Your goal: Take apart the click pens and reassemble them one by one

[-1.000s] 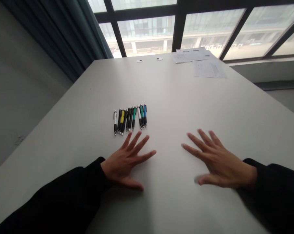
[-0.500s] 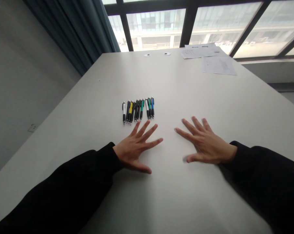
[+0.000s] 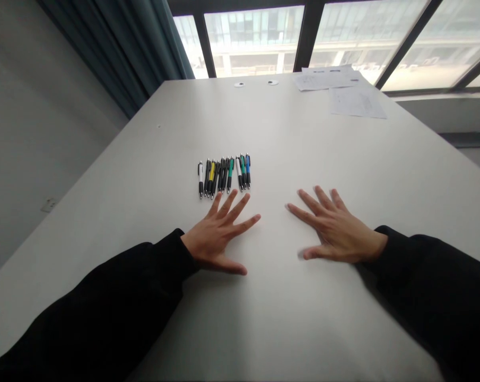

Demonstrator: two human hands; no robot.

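Note:
Several click pens lie side by side in a row on the white table (image 3: pixel 275 318), their tips toward me. At the row's left end is a white pen (image 3: pixel 200 178); near it lies a yellow pen (image 3: pixel 211 172) among black ones. A green pen (image 3: pixel 230 171) is in the middle, and a blue pen (image 3: pixel 248 168) closes the right end. My left hand (image 3: pixel 219 233) is just in front of the row, fingers spread, holding nothing. My right hand (image 3: pixel 331 228) rests to the right of the pens, palm down with its fingers apart, also without anything in it.
Printed papers (image 3: pixel 357 102) lie at the far right of the table. Two white cable-hole covers (image 3: pixel 273 83) sit near the far edge, below the window. A dark curtain (image 3: pixel 144 53) hangs at the left, beside a wall with a socket (image 3: pixel 49 205).
The view has tilted slightly, so the table and pens sit a little higher. My left hand's fingers have shifted slightly to the left. The pens keep their arrangement.

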